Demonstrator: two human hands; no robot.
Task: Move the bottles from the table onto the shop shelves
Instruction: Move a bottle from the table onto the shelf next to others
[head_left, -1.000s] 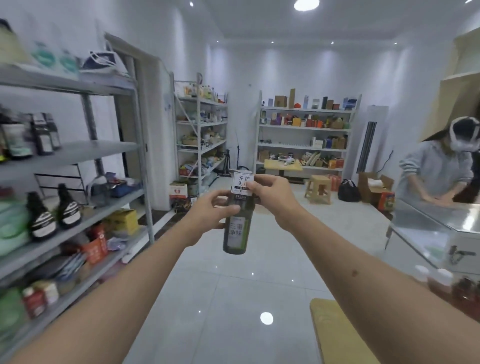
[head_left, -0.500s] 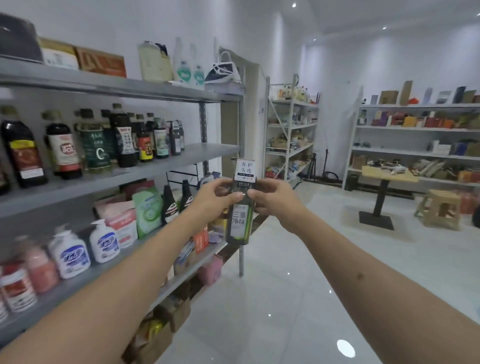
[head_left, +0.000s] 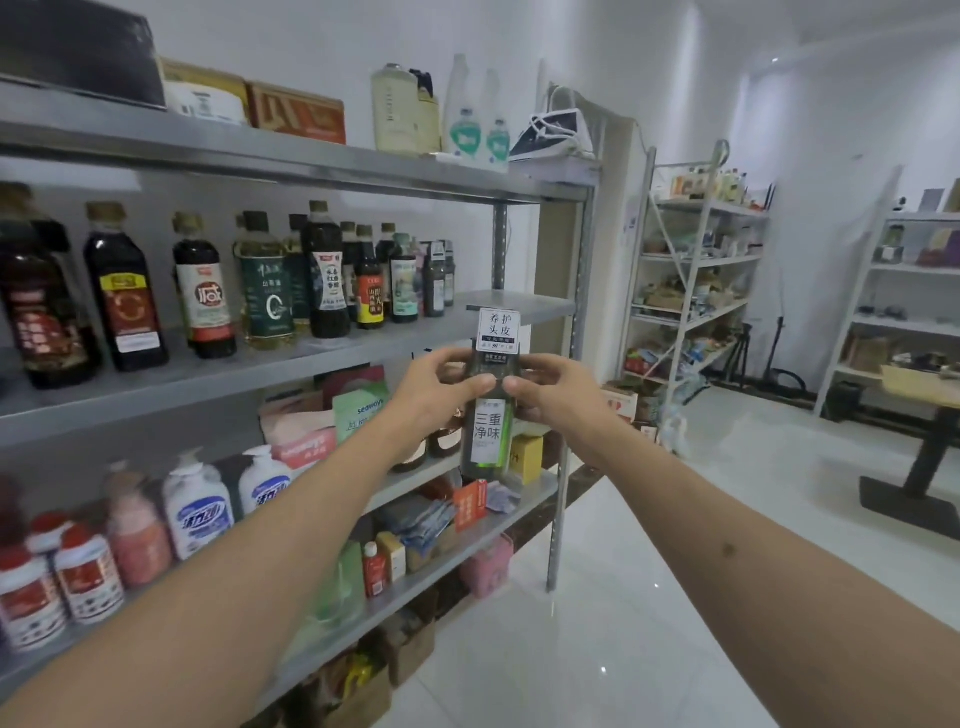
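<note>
I hold a tall dark green bottle (head_left: 487, 439) with a white label and a white tag at its top, upright in front of the grey metal shelf unit (head_left: 519, 306). My left hand (head_left: 441, 389) grips its upper part from the left, and my right hand (head_left: 545, 389) grips it from the right. The bottle hangs in the air just off the right end of the second shelf. That shelf carries a row of dark sauce and oil bottles (head_left: 324, 275), with a bare stretch at its right end.
Soap dispensers (head_left: 197, 506) and pouches fill the third shelf, boxes the lower ones. The top shelf holds cartons and a jug (head_left: 402, 111). White shelving units (head_left: 691, 291) stand farther along the wall. A table's black foot (head_left: 909, 499) stands on the glossy floor at right.
The view has swung left and closer to the grey shelf unit. The bottle stays held in both hands and now sits by the right end of the second shelf.
</note>
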